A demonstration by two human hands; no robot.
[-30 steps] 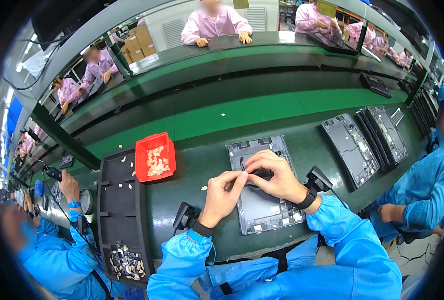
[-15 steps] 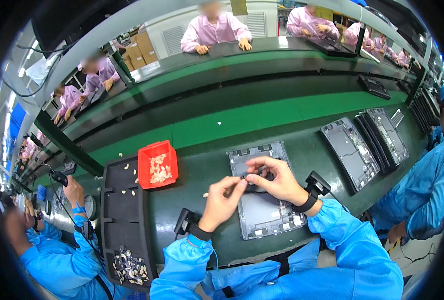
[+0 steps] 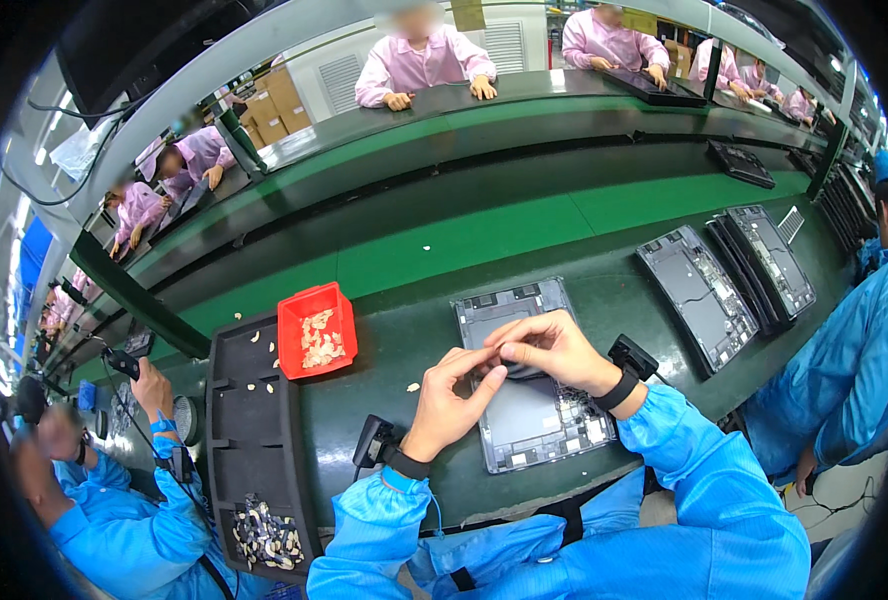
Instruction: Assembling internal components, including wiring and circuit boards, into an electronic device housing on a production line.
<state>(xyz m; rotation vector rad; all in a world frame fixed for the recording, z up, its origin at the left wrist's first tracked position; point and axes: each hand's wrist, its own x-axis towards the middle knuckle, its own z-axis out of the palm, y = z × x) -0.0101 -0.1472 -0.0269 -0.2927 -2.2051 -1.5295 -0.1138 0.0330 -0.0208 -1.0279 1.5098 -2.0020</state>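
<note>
My left hand (image 3: 452, 398) and my right hand (image 3: 556, 350) meet at the fingertips above an opened tablet-like device (image 3: 524, 425). Thumb and fingers of the right hand are pinched together. The left index finger reaches against them, its thumb slightly lower. Whatever small thing lies between the fingertips is too hidden to name. Beneath the hands the device lies flat, showing a grey inner panel and circuit boards along its right side. My hands cover its middle.
Left of me stand a red bin (image 3: 347, 345) of pale scraps and a black compartment tray (image 3: 254, 432) with a pile of small dark-and-cream pieces (image 3: 266, 535). More opened devices (image 3: 699, 295) lie at right. Blue-sleeved co-workers flank me; people in pink sit across the bench.
My left fingers have shifted from a pinch on a tiny dark piece to reaching against the right fingertips. The right hand has closed in slightly. The opened device stays in place.
</note>
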